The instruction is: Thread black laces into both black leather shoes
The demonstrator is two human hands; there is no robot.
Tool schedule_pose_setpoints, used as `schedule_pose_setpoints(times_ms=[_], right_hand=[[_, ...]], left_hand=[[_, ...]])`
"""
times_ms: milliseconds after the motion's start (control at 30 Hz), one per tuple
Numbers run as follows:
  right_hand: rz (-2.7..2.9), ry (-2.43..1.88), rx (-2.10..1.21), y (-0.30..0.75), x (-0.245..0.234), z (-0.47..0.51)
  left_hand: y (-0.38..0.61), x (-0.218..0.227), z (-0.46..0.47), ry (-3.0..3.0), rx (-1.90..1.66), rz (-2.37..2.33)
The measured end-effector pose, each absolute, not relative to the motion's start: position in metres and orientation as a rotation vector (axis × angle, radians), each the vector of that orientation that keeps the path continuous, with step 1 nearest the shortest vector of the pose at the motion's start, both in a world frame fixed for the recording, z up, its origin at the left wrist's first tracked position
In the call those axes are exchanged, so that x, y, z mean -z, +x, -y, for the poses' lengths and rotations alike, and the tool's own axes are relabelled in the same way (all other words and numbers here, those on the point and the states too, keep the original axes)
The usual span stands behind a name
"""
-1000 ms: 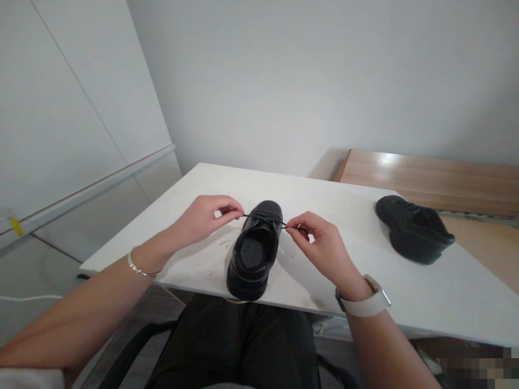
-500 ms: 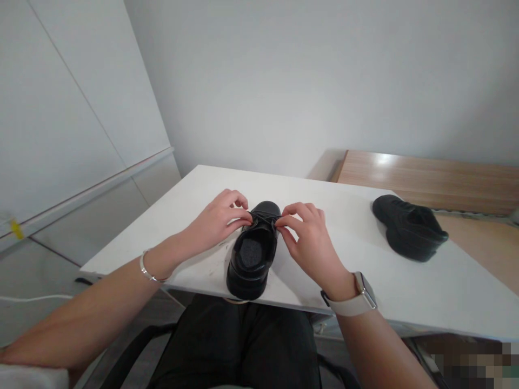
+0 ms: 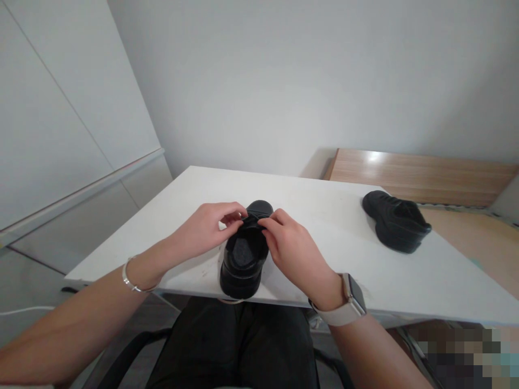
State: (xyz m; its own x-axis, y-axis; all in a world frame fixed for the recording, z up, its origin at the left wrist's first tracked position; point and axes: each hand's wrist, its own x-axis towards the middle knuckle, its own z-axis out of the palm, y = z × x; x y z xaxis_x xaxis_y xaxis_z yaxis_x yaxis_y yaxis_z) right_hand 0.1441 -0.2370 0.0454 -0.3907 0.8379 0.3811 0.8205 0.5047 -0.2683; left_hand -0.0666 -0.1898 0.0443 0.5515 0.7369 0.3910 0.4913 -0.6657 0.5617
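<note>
A black lace-up shoe (image 3: pixel 241 275) stands upright at the front edge of the white table, its toe pointing away from me and its heel toward me. My left hand (image 3: pixel 219 220) pinches at the dark shoelace (image 3: pixel 253 215) on the left of the shoe's opening. From the other side, my right hand (image 3: pixel 284 232) has its thumb and forefinger closed on the lace too. Both sets of fingertips are close together over the tongue. The thin lace ends are hard to make out against the black upper.
The matching black shoe (image 3: pixel 395 221) stands on the right part of the white table (image 3: pixel 324 216). Behind it is a wood-grain board (image 3: pixel 413 173) near the grey wall. White panels (image 3: pixel 73 108) rise on the left. My legs are under the table edge.
My right hand has moved inward to the left, so both hands' fingertips are nearer each other over the lacing. The whole view has shifted slightly; the shoe keeps its place on the table.
</note>
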Motion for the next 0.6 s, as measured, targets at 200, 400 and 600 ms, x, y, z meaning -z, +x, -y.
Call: schedule_pose_setpoints(times_ms=[200, 400, 600], right_hand=[[2.273, -1.476, 0.126, 0.148, -0.041, 0.228], [2.267, -1.502, 0.206, 0.151, -0.036, 0.222], [2.246, -1.516, 0.221, 0.149, -0.039, 0.223]], left_hand=[[-0.064, -0.045, 0.184, 2.508, -0.878, -1.070], [-0.053, -0.056, 0.181, 2.670, -0.643, -1.068], [-0.049, -0.061, 0.180, 2.757, -0.524, -1.082]])
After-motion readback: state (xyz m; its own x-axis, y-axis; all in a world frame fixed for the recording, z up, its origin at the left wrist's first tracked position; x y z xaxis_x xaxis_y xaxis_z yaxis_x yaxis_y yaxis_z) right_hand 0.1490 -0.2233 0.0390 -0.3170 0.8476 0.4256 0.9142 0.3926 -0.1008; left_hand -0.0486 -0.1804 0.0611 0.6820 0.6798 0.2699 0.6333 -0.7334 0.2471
